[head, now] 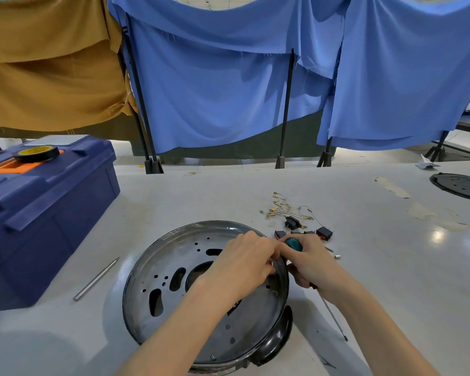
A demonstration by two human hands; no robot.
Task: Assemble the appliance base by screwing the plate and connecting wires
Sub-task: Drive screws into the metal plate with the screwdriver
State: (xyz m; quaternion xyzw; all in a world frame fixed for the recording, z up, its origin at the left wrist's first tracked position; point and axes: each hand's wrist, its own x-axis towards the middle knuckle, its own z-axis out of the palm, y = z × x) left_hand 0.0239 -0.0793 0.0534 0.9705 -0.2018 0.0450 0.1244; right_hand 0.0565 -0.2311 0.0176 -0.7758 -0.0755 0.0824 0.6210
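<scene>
right fingers (296,278) grip screwdriver (294,244); left fingers (266,256) pinch at plate (174,267) rim.

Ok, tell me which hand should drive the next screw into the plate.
Right. The right hand already grips the screwdriver by its teal handle, beside the plate rim. The left hand is pinching something small at that rim.

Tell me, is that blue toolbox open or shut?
Shut: the toolbox lid lies flat, with a tape roll resting on it.
</scene>
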